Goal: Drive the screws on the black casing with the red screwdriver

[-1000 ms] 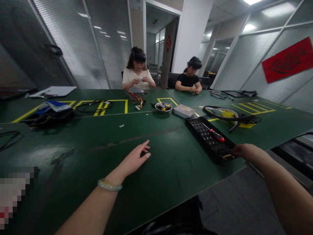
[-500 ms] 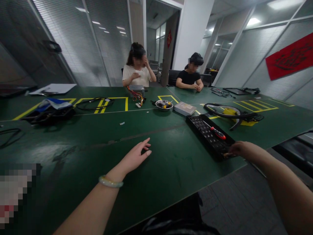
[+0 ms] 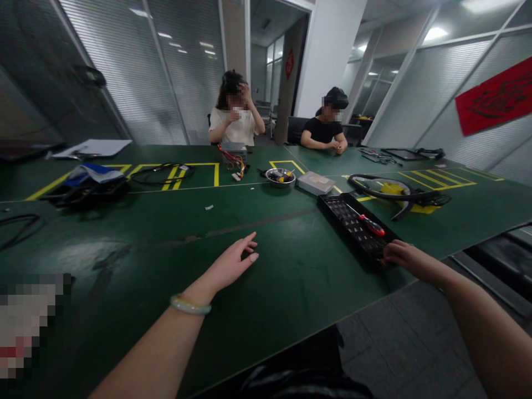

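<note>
My left hand (image 3: 231, 264) rests open on the green table (image 3: 137, 260), fingers stretched forward, holding nothing; a pale bracelet is on that wrist. My right hand (image 3: 401, 256) sits at the near end of a long black tray (image 3: 353, 227) near the table's right edge, fingers curled on its end. A red-handled screwdriver (image 3: 369, 224) lies on the tray just beyond that hand.
Two people sit across the table, their hands at their own work. Between us lie a metal bowl (image 3: 280, 177), a grey box (image 3: 314, 182), coloured wires (image 3: 233, 162), black cables (image 3: 160, 173), a blue-and-black bundle (image 3: 89, 185) and a black-and-yellow device (image 3: 394, 194). Floor drops off at right.
My right hand has shifted slightly left along the tray's near end. The tray has slid a little with it. The person in white raised a hand to the head.
</note>
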`<state>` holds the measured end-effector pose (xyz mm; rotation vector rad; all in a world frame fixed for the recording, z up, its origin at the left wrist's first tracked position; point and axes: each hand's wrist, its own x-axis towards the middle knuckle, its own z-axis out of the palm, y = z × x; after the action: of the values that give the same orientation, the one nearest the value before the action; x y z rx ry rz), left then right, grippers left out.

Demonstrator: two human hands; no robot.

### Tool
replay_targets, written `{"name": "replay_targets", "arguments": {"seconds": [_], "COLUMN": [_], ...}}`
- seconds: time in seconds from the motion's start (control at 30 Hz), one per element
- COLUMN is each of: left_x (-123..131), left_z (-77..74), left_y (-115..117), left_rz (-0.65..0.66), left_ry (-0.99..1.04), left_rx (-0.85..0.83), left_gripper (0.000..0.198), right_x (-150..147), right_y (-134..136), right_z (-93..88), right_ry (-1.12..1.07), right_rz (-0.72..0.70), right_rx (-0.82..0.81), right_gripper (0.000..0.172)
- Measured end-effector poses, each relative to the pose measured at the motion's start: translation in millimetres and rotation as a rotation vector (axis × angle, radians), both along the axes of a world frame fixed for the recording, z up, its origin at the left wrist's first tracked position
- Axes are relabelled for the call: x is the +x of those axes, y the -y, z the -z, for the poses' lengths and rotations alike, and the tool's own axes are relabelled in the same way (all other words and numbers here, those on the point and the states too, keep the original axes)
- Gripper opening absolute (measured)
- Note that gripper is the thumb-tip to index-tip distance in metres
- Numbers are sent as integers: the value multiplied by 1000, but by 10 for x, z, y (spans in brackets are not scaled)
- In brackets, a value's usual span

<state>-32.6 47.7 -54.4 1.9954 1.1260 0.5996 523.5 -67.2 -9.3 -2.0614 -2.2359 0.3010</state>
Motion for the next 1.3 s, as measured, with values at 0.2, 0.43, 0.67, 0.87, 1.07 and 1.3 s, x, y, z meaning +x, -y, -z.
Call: {"name": "replay_targets", "arguments": {"seconds": [0.2, 0.43, 0.67, 0.87, 1.07, 1.3], "left_x": [-3, -10, -12, 12, 16, 9], "left_z": [-26, -35, -41, -62, -106, -136], "left_y": [13, 15, 22, 37, 67, 79], "left_rz": [-7, -8, 1, -5, 1, 1], "left_ry": [-10, -12, -9, 0, 6, -2], "left_rx": [-17, -33, -34, -8, -18, -21], "left_gripper": [70, 70, 69, 68, 67, 67], "right_x": [48, -241, -338, -323, -358, -433], "right_y": [-64, -83, -202, -238, -280, -321], "right_z": [10, -268, -323, -309, -313, -338], "right_ry": [-4, 11, 17, 78, 119, 120], "right_rz": [-14, -33, 21, 56, 94, 136], "right_rx": [31, -159, -244, -265, -279, -325], "right_gripper": [30, 32, 26, 30, 25, 17]}}
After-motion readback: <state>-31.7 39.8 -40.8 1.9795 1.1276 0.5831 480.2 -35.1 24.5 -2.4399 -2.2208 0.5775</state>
